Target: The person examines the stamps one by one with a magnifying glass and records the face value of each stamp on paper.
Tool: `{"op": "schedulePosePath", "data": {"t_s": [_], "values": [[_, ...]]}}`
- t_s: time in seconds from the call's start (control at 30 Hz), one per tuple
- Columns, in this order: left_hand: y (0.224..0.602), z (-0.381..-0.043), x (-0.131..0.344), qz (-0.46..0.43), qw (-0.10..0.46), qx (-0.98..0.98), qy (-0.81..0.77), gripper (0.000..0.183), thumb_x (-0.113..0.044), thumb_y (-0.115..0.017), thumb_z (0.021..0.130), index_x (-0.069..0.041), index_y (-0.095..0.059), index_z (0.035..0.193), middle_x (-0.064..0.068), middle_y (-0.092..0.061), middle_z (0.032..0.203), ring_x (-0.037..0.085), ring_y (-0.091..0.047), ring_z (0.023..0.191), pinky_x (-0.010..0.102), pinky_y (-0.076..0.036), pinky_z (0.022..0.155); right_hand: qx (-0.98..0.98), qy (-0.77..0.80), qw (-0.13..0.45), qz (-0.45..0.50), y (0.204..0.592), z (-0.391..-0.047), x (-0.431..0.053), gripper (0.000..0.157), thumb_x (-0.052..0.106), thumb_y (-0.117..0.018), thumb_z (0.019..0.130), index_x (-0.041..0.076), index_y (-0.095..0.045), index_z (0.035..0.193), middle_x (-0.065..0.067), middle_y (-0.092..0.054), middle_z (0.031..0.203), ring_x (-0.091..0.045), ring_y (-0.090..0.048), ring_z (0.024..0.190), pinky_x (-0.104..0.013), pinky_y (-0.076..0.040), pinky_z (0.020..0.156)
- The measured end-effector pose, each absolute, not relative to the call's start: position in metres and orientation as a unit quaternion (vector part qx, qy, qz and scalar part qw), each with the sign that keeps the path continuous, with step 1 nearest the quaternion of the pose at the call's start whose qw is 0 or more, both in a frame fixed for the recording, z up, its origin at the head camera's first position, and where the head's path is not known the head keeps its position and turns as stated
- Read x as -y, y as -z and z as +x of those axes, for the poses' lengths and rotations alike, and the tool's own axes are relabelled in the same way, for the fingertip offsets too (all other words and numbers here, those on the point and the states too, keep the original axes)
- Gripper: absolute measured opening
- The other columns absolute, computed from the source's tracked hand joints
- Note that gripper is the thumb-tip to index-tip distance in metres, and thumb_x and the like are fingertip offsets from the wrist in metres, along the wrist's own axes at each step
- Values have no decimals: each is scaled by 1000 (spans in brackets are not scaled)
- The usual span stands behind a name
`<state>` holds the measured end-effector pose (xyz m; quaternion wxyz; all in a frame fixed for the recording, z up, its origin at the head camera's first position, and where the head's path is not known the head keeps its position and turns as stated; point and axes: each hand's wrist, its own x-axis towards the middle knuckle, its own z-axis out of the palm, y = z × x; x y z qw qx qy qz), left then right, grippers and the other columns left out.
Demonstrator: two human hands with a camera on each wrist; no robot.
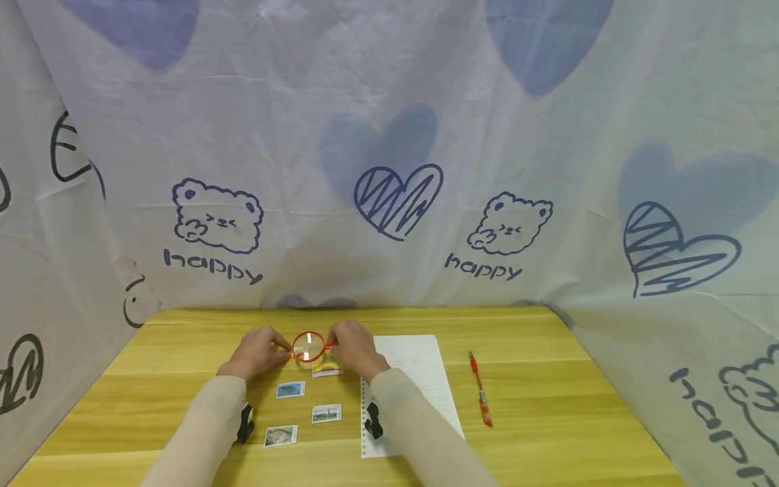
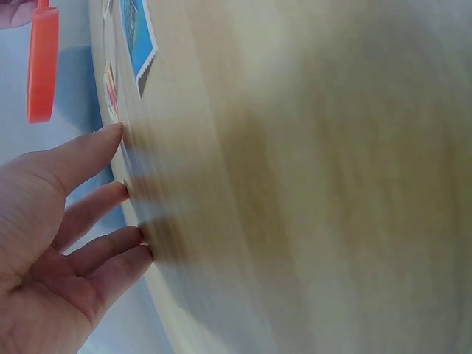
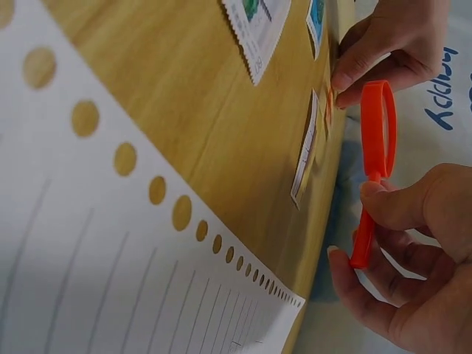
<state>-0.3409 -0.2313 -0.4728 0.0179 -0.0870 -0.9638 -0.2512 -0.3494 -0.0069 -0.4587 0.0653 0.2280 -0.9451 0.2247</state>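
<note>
My right hand (image 1: 353, 341) grips the handle of a red magnifying glass (image 3: 377, 129), its round lens held above the far part of the table. The left hand (image 1: 258, 348) is at the left of the lens, fingertips down on the tabletop and thumb apart from the fingers. In the left wrist view, the thumb tip touches or nearly touches the edge of a small stamp (image 2: 111, 92). Closer to me lie a yellow-topped stamp (image 1: 327, 370), a blue stamp (image 1: 291, 389), a stamp with a green scene (image 1: 326, 413) and a greenish-brown stamp (image 1: 280, 435).
Under my right forearm lies a lined, hole-punched sheet of paper (image 1: 420, 365). A red pen (image 1: 480, 389) is to the right of it. Wood-grain table (image 1: 548, 406) spreads around them, and a printed cloth (image 1: 389, 270) hangs behind the far edge and along both sides.
</note>
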Motion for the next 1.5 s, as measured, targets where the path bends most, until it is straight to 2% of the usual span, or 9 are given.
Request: {"op": "schedulePosePath", "data": {"t_s": [0.6, 0.83, 1.5], "values": [[472, -340, 232, -83, 18, 962, 258, 10, -9, -77, 90, -8, -82, 99, 19, -75, 120, 45, -63, 118, 63, -47, 104, 946, -225, 77, 223, 467, -351, 11, 12, 0, -72, 87, 11, -77, 87, 1, -74, 84, -14, -65, 77, -24, -49, 63], [471, -340, 231, -84, 18, 963, 256, 10, -9, -77, 90, -8, -82, 100, 20, -74, 121, 45, -63, 118, 63, -47, 104, 943, -227, 90, 225, 470, -353, 13, 9, 2, -73, 88, 10, -77, 87, 0, -74, 84, -12, -62, 73, -22, -49, 62], [471, -339, 231, -87, 18, 962, 259, 10, -8, -78, 89, -9, -83, 98, 19, -76, 118, 44, -65, 117, 62, -49, 103, 944, -245, 60, 214, 469, -350, 12, 10, 3, -71, 90, 11, -78, 90, 1, -73, 86, -11, -59, 73, -23, -48, 63]]}}
